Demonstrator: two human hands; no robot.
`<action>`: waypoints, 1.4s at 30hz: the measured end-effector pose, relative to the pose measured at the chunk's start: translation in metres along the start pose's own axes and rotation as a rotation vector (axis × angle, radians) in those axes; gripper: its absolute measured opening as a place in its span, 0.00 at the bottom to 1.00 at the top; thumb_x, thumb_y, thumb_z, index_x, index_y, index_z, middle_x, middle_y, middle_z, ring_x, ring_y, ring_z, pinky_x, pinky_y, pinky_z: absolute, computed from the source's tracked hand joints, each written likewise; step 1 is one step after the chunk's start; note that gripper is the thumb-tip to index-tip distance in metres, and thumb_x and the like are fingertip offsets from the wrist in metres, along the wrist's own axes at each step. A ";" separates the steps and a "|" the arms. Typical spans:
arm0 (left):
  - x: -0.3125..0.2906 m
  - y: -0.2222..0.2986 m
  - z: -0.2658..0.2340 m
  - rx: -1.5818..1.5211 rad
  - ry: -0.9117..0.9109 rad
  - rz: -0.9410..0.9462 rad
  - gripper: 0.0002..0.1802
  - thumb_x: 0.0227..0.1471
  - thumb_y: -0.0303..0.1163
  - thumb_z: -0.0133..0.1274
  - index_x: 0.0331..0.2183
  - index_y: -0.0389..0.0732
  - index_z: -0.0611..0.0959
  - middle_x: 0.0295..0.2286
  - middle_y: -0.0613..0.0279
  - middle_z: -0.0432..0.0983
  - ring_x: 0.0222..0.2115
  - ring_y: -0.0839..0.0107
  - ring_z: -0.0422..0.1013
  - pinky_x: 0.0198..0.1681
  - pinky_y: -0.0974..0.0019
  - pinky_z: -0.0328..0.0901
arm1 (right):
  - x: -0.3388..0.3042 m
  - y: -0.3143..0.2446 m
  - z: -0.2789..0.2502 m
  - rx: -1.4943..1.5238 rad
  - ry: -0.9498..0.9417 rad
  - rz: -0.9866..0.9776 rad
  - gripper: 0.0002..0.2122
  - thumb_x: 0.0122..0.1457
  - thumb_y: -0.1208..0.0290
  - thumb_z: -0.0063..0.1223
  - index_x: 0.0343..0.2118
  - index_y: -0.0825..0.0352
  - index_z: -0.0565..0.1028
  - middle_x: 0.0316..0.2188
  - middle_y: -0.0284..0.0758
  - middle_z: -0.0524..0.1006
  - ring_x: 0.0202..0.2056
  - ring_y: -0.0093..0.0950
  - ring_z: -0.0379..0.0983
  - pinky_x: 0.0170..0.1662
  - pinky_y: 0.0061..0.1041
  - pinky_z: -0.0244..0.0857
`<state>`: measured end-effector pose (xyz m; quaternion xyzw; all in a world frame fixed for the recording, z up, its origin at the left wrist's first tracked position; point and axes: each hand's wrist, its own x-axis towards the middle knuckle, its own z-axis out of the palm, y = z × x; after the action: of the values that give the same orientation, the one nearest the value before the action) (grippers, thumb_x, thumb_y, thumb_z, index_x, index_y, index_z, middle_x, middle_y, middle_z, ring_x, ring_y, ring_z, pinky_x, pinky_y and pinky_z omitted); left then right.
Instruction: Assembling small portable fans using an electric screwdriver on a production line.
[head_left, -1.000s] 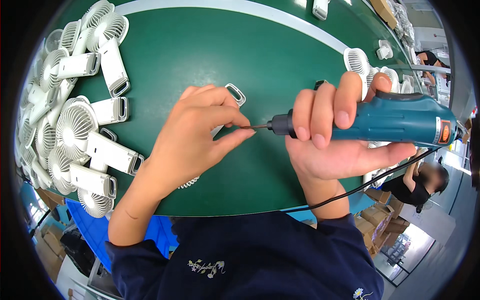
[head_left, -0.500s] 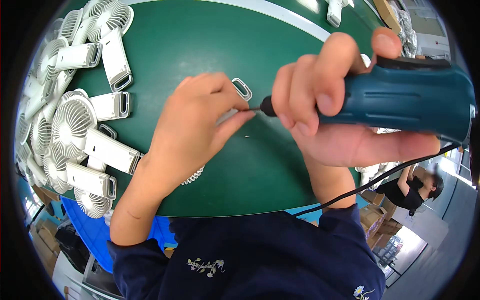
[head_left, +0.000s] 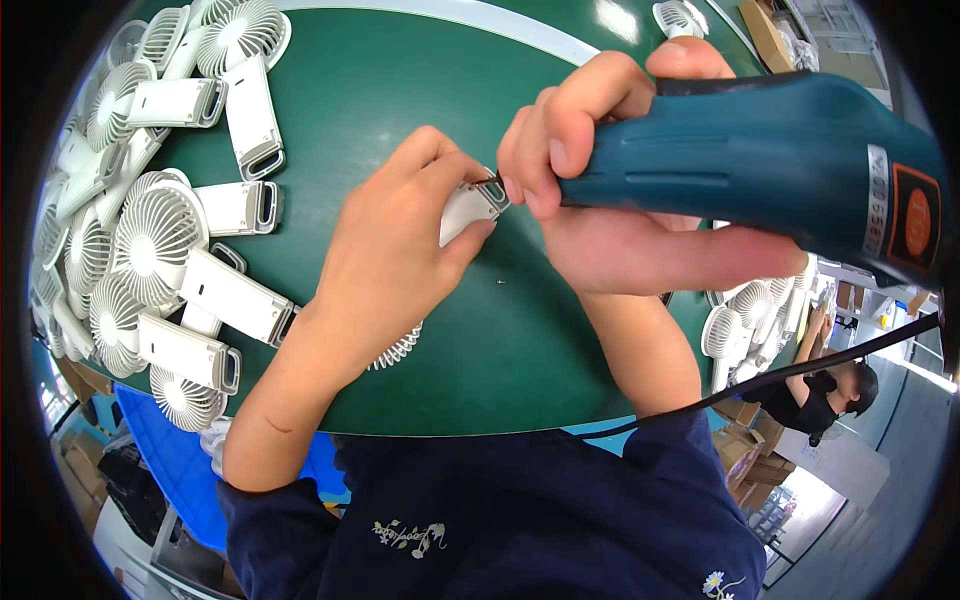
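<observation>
Near the green table's (head_left: 420, 80) middle, the left hand (head_left: 395, 250) clamps a mostly hidden white handheld fan (head_left: 468, 208), while the right hand (head_left: 610, 200) grips a teal electric screwdriver (head_left: 760, 160) whose tip is covered by fingers.

The right hand (head_left: 640, 200) is bringing the teal electric screwdriver (head_left: 760, 165) closer to the camera, so it is filling more of the view, and its tip is closing from beside the left hand (head_left: 400, 250) onto the white fan handle (head_left: 468, 210).

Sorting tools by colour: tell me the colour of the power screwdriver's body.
Teal-blue body, with an orange label near its rear; the power screwdriver shows best in the head view, held in the right hand.
</observation>
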<state>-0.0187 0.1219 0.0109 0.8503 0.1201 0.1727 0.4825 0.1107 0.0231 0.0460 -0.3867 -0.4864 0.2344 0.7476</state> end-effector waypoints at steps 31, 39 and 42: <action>-0.002 -0.004 0.001 -0.009 0.043 -0.013 0.14 0.41 0.24 0.65 0.34 0.34 0.83 0.26 0.58 0.69 0.25 0.65 0.66 0.29 0.62 0.63 | -0.024 -0.027 -0.001 0.128 0.099 -0.049 0.45 0.46 0.19 0.37 0.57 0.54 0.62 0.26 0.30 0.66 0.15 0.23 0.62 0.18 0.26 0.59; -0.003 -0.004 -0.001 -0.037 -0.021 0.006 0.10 0.44 0.21 0.61 0.33 0.34 0.82 0.30 0.57 0.73 0.30 0.56 0.72 0.34 0.58 0.67 | -0.069 -0.005 0.003 0.191 0.221 0.037 0.47 0.42 0.19 0.43 0.52 0.61 0.62 0.22 0.38 0.70 0.14 0.26 0.65 0.18 0.26 0.64; -0.005 -0.008 0.001 -0.005 -0.020 0.077 0.09 0.46 0.22 0.60 0.34 0.36 0.84 0.30 0.59 0.74 0.29 0.60 0.71 0.33 0.62 0.66 | -0.070 -0.009 0.001 0.140 0.140 0.128 0.44 0.47 0.20 0.39 0.55 0.56 0.62 0.24 0.32 0.67 0.16 0.23 0.64 0.19 0.27 0.61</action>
<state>-0.0226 0.1232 0.0025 0.8547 0.0821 0.1828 0.4789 0.0802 -0.0324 0.0152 -0.3790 -0.3898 0.2873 0.7886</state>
